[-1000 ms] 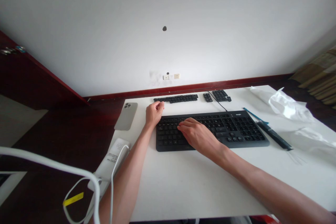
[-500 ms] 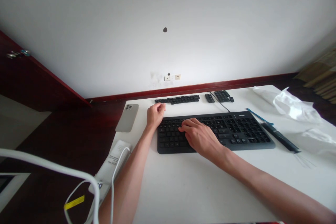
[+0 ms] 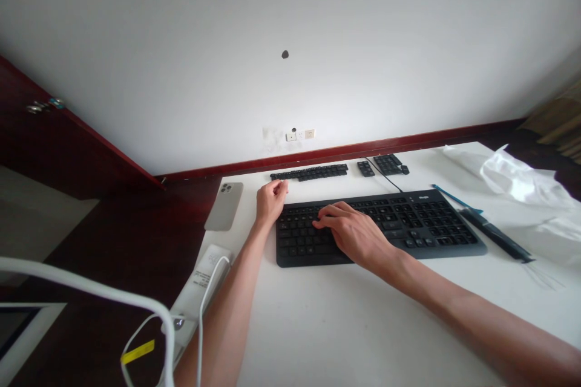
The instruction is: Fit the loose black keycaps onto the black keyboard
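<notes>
A black keyboard (image 3: 336,251) lies on the white table (image 3: 318,320). Its left part has keycaps in place, while many positions on the right show bare sockets. My right hand (image 3: 354,233) rests over the keyboard's middle, thumb and fingers drawn close together at the keys; anything between them is hidden. Just off the keyboard's upper left corner is my left hand (image 3: 272,202), fingers curled in; whatever they hold cannot be made out. Beyond it, loose black keycaps (image 3: 322,173) are lined up in rows, with smaller groups of keycaps (image 3: 388,164) farther right.
A phone (image 3: 224,207) lies face down at the left edge, near a white power strip (image 3: 200,284) with cables. Right of the keyboard are a blue stick-like tool (image 3: 458,199), a black brush-like tool (image 3: 494,234) with thin wires, and crumpled plastic wrapping (image 3: 517,175).
The view has shifted slightly, so the table items appear a little farther right. Both hands keep nearly the same places and shapes.
</notes>
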The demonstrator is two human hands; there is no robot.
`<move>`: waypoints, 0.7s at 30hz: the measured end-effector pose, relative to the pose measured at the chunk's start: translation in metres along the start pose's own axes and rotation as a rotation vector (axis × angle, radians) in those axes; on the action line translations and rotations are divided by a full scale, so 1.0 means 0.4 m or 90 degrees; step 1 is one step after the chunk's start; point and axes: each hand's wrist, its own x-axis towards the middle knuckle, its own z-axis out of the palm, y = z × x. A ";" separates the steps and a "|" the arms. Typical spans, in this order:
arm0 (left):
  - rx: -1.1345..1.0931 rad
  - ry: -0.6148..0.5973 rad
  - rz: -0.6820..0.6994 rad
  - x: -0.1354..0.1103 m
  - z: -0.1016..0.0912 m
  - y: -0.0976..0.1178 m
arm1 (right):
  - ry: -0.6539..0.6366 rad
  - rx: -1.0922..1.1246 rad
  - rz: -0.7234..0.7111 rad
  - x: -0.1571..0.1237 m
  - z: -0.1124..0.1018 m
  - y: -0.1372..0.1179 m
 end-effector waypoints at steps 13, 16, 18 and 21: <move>0.019 -0.007 0.005 0.006 0.009 -0.005 | 0.053 0.124 -0.079 0.017 0.021 0.053; 0.033 -0.010 0.008 0.004 0.009 -0.003 | 0.060 0.165 -0.115 0.022 0.025 0.078; 0.037 -0.011 0.009 0.002 0.009 -0.003 | 0.063 0.192 -0.131 0.024 0.025 0.089; 0.039 -0.010 0.010 0.001 0.010 -0.004 | 0.073 0.214 -0.140 0.027 0.021 0.102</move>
